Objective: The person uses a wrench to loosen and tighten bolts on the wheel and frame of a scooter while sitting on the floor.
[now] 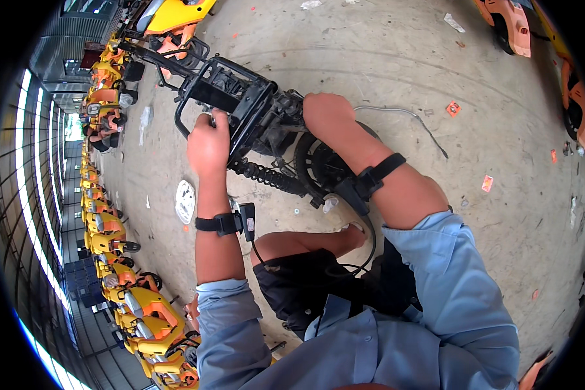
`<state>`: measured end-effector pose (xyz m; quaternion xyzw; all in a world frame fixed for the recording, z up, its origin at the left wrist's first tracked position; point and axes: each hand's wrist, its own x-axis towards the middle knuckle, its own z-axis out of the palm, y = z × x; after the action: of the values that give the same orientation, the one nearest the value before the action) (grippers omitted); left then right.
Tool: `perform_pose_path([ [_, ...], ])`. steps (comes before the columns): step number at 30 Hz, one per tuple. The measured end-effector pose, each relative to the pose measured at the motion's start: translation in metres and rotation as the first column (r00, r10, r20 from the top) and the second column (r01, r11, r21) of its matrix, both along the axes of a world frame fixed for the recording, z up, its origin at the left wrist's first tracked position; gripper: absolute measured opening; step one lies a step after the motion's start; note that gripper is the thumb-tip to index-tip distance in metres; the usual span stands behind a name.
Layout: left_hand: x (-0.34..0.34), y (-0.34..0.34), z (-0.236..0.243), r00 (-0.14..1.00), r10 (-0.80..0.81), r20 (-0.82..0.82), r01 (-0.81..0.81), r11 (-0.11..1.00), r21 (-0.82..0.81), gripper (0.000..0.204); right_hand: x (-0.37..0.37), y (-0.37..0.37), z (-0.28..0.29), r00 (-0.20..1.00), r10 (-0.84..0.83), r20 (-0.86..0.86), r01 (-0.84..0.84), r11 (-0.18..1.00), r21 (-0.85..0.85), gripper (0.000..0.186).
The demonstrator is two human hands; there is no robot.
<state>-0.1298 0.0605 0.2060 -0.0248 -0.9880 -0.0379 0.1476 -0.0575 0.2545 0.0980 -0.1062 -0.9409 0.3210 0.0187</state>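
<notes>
A stripped black scooter frame [254, 94] lies before me, its parts dusty and bare. My left hand [208, 144] is closed around the frame's near side, where a bent black tube runs into the grip. At the frame's rear end, my right hand [328, 116] is in a fist; what its fingers hold is hidden behind the knuckles. Below the hands are a black coil-spring shock absorber [266, 177] and a black wheel [325, 166], partly covered by my right forearm. A thin grey cable [403, 110] trails from behind the right wrist onto the floor.
Rows of yellow and orange scooters [146, 318] line the left side, with a person [102, 136] crouched among them. More orange scooter parts [510, 26] stand at the upper right. A white oval piece [185, 201] and orange scraps [453, 108] lie on the concrete floor [370, 58].
</notes>
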Motion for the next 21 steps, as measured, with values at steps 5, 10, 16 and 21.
perform_pose_path([
  [5,0.000,0.000,0.003,0.999,-0.004,0.035,0.005,1.000,-0.018,0.049,-0.004,-0.005,0.012,0.999,0.049,-0.016,-0.049,0.999,0.019,0.017],
  [10,-0.004,-0.001,-0.001,0.998,-0.025,0.054,0.024,1.000,0.013,0.049,-0.016,-0.004,0.011,0.996,0.031,0.088,-0.033,0.999,0.020,0.019],
  [16,-0.005,-0.006,-0.001,0.997,-0.060,0.044,0.059,0.998,0.039,0.049,-0.012,-0.005,0.002,0.997,0.009,0.080,-0.010,1.000,0.020,0.024],
  [21,-0.001,-0.005,0.000,0.997,-0.073,0.026,0.071,0.995,0.064,0.050,-0.007,0.002,0.001,0.998,0.010,0.059,-0.011,1.000,0.015,0.023],
])
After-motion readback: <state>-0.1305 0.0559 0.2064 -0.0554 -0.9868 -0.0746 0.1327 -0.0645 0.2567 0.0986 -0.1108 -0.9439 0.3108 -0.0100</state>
